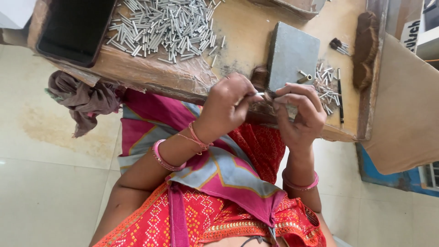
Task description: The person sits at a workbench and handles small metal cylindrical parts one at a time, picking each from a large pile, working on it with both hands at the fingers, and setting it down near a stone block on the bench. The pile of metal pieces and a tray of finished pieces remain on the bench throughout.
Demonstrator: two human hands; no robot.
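I sit at a low wooden table [238, 32] with a worn, tan top. Under me the floor [50, 183] is pale cream tile, stained in one patch, in soft daylight. A blue-painted surface [388, 176] shows at the right.

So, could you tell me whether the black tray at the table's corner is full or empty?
Empty, as far as shows: the black tray shows only dark interior, while the metal tubes lie heaped beside it.

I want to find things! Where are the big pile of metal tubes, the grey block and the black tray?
pile of metal tubes [164, 25], head view, middle of heap.
grey block [292, 55], head view, flat top face.
black tray [75, 27], head view, dark inside.
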